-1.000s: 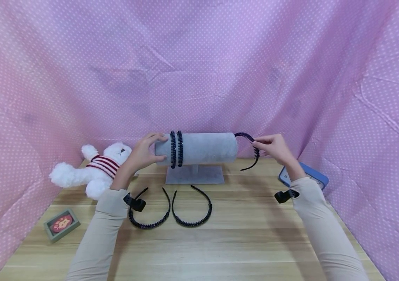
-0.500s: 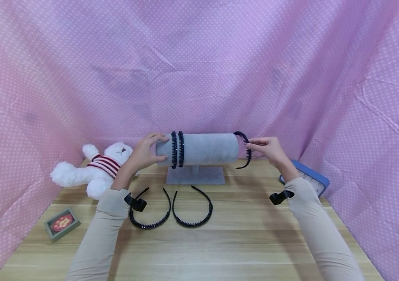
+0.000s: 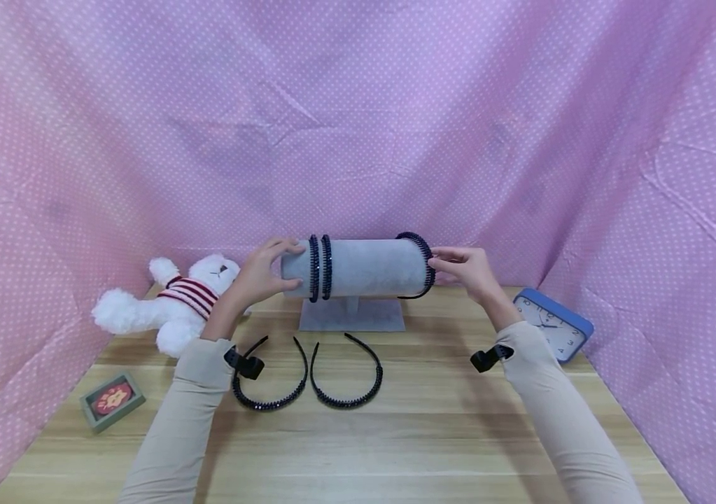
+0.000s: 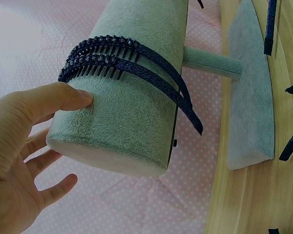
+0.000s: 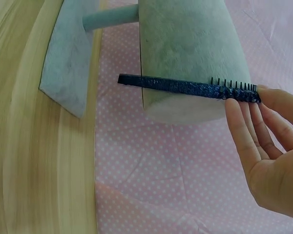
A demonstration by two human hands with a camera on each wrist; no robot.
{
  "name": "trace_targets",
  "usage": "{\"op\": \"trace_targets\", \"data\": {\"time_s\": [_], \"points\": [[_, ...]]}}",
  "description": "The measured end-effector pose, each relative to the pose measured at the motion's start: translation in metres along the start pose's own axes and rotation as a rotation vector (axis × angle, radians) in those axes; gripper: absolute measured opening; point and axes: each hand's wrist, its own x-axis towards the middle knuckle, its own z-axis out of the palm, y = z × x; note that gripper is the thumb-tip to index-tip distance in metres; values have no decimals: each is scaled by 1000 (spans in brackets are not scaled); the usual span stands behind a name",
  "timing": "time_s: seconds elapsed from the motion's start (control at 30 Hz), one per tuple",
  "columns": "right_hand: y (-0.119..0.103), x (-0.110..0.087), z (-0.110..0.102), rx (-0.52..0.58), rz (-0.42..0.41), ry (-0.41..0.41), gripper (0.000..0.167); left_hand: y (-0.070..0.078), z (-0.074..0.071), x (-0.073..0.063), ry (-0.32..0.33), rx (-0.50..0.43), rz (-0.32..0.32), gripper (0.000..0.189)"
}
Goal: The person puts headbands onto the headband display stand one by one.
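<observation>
A grey velvety headband display stand (image 3: 370,266) has a horizontal roll on a flat base. My left hand (image 3: 261,273) holds the roll's left end, its thumb (image 4: 73,97) on the plush surface in the left wrist view. Just right of that hand, two black toothed headbands (image 3: 327,269) sit side by side around the roll. My right hand (image 3: 467,269) pinches another black headband (image 5: 185,87) by its beaded, toothed part. This one overlaps the roll's right end, its tip sticking out past the roll in the right wrist view.
Two more black headbands, one left (image 3: 263,406) and one right (image 3: 348,403), lie on the wooden table (image 3: 364,462). A white plush toy (image 3: 187,297) and small green frame (image 3: 112,400) are at left. A blue clock (image 3: 553,323) leans at right, before a pink dotted curtain (image 3: 358,140).
My right hand has moved left, bringing its headband from beside the roll onto the roll's right end. More of the clock now shows. The left hand keeps its place.
</observation>
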Motion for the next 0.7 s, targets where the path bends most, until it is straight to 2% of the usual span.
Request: {"op": "trace_targets", "data": {"time_s": [0.2, 0.7], "points": [[3, -2, 3, 14, -61, 0, 37, -2, 1, 1, -6, -4, -7, 62], [0, -4, 1, -113, -63, -101, 53, -2, 0, 2, -8, -6, 2, 61]]}}
